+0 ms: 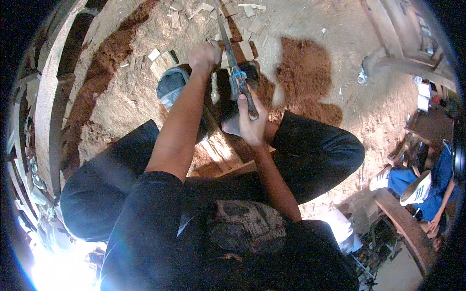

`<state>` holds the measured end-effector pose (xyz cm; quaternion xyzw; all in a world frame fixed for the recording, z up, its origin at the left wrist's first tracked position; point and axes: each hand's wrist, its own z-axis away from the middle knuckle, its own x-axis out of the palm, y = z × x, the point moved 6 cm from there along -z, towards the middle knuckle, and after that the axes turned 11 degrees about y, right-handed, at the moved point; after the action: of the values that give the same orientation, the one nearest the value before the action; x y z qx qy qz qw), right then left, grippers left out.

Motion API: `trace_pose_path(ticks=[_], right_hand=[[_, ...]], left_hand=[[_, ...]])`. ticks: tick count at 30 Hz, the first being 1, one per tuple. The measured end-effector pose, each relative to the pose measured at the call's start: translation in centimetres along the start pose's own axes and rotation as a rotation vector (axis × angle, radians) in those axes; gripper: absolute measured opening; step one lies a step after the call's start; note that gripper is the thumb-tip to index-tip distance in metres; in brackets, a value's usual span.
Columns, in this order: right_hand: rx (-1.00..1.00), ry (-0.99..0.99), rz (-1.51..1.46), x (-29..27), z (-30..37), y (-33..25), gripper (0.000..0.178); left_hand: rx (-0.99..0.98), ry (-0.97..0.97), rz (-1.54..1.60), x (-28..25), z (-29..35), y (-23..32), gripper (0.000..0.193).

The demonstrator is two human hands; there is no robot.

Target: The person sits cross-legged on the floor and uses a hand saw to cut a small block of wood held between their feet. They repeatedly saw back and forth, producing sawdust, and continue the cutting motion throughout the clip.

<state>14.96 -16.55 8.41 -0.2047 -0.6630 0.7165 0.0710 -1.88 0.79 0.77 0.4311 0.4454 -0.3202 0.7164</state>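
My right hand (252,119) is wrapped round the dark handle of a long, narrow-bladed tool (230,53). A bright blue band circles the tool where handle meets blade, and its blade points away from me, up past the top of the view. My left hand (204,56) is closed in a fist beside the tool, near a reddish-brown piece of wood (246,50). What the left fingers grip is hidden. Below the hands, between my legs, lies a sunlit wooden board (217,148).
Wood chips (255,24) and offcuts (162,63) litter the dirt floor around my grey shoe (172,87). Timber beams (53,111) stand along the left. At right, another person in blue trousers (439,179) sits by a curved plank (403,225).
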Motion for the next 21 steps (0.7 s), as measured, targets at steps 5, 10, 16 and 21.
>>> trace_pose_path(ticks=[5, 10, 16, 21], right_hand=[[0.223, -0.033, -0.003, 0.5, 0.1, -2.0, 0.037], [0.145, -0.047, -0.021, 0.7, 0.1, -2.3, 0.037], [-0.045, -0.021, 0.098, 0.9, 0.2, -1.8, 0.037], [0.037, -0.046, 0.162, 1.3, -0.6, -2.9, 0.036]], left_hand=[[-0.037, -0.005, 0.002, -0.2, 0.0, -0.1, 0.061], [-0.02, -0.001, -0.003, 0.7, -0.6, -0.6, 0.058], [-0.035, 0.004, 0.005, 1.2, -0.7, -0.8, 0.056], [-0.031, -0.021, -0.033, 0.4, -0.2, -0.2, 0.055]])
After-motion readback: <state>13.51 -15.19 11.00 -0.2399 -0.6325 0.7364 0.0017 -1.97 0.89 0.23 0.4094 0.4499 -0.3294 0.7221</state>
